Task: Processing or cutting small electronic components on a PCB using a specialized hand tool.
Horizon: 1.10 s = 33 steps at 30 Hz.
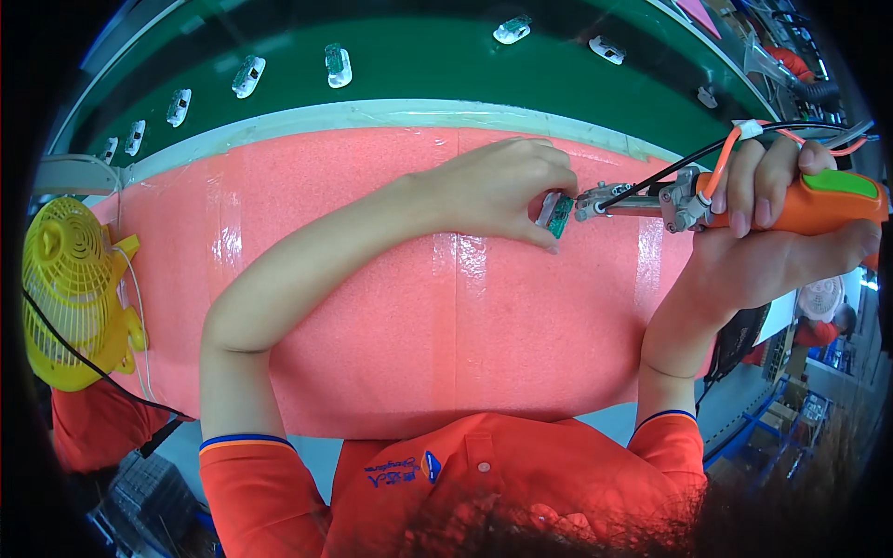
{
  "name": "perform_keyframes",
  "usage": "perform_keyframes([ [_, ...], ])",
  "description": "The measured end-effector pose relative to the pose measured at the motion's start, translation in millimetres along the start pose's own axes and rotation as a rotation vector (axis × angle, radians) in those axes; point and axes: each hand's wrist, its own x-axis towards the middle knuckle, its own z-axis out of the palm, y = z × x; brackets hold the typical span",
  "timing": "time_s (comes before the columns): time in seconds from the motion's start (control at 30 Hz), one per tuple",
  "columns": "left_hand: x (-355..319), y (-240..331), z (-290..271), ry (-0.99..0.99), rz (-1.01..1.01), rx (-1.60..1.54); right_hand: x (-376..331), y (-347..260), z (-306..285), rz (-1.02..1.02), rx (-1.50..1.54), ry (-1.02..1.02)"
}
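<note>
The pink-covered tabletop (372,325) fronts a green belt (419,60); left hand (507,191) pinches a small green part (558,218), right hand (763,262) grips an orange tool (807,206).

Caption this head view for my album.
Left hand holds a small green part near the orange tool in the right hand.

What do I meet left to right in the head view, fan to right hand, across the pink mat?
Yellow fan → left hand → small green-and-white part it holds → tool's metal nose → right hand.

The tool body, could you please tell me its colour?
The tool body is orange with green; head view.
</note>
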Motion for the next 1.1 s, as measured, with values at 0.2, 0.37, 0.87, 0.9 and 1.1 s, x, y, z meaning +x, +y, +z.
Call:
perform_keyframes([
  [0.2, 1.4, 0.3, 1.3, 0.007, -0.031, -0.033, -1.6, 8.2, 11.0, 0.063, 0.006, 0.078],
  [0.37, 1.6, 3.9, -0.5, 0.005, -0.07, -0.05, 0.7, 8.8, 14.5, 0.143, 0.027, 0.121],
  [0.87, -1.1, -13.1, -12.0, 0.161, -0.026, 0.234, -3.1, -29.1, 7.1, -0.045, -0.181, 0.311],
  [0.9, -0.5, -12.1, -11.1, 0.162, -0.03, 0.232, -3.8, -26.6, 5.9, -0.047, -0.185, 0.311],
  [1.1, 0.3, -7.6, -8.4, 0.174, -0.034, 0.256, -7.5, 0.1, 10.7, -0.003, -0.004, 0.107],
])
